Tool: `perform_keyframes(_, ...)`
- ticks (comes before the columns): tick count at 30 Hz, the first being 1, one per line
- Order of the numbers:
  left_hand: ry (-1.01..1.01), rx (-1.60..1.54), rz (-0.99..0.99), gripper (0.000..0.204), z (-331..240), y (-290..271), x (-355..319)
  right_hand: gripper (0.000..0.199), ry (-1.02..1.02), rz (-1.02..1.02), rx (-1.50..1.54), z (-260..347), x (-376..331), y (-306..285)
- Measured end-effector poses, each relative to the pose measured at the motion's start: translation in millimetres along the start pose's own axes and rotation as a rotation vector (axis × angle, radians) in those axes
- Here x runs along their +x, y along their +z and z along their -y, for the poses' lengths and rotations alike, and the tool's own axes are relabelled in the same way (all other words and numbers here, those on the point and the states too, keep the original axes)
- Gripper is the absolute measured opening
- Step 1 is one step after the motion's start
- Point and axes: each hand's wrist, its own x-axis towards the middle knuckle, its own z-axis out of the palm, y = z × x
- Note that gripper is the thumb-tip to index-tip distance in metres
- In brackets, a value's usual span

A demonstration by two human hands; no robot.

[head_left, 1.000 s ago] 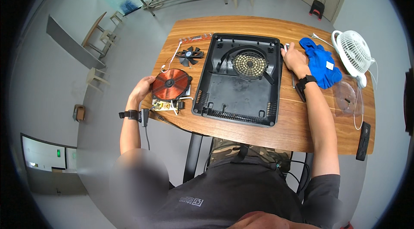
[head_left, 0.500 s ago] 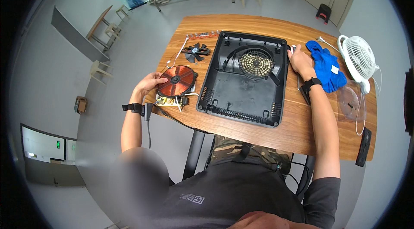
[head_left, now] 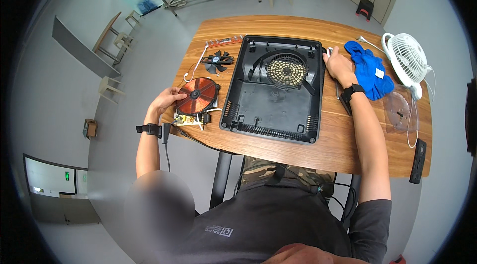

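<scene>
My left hand [head_left: 168, 101] grips the left edge of a round copper coil [head_left: 197, 95], its thumb on top. The coil rests partly over a pale circuit board [head_left: 189, 120] with components and white wires. A black open appliance housing [head_left: 273, 107] lies in the middle, a round vent grille [head_left: 287, 70] in its upper part. My right hand [head_left: 340, 65] is closed beside the housing's upper right edge, around something small and whitish that I cannot make out. Below that hand lies a dark, slim tool [head_left: 345, 105], partly covered by the wrist.
Behind the coil lie a small black fan [head_left: 216, 61] and an orange strip board [head_left: 223, 42] with a white cable. On the right are blue gloves [head_left: 370, 72], a white fan [head_left: 407, 57], a clear plastic container [head_left: 401, 114] and a black bar [head_left: 418, 162] at the table's [head_left: 278, 152] edge.
The whole view has shifted slightly, so the table and items sit a little further left. Both hands keep about the same places beside the coil and the housing.
</scene>
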Motion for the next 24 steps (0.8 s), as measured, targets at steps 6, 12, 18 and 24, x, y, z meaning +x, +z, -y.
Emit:
perform_keyframes(6,0.013,0.015,0.007,0.028,5,-2,3,0.056,-0.044,-0.047,0.023,-6,6,9)
perform_keyframes(12,0.02,0.122,-0.053,0.028,1,4,1,0.055,-0.027,-0.014,0.011,-3,3,6)
perform_keyframes(18,0.124,0.367,-0.11,0.031,-4,6,4,0.056,-0.012,-0.045,0.07,-8,2,9)
perform_keyframes(24,0.172,0.437,-0.194,0.045,6,-5,10,0.065,-0.015,-0.009,0.085,-1,-4,-3)
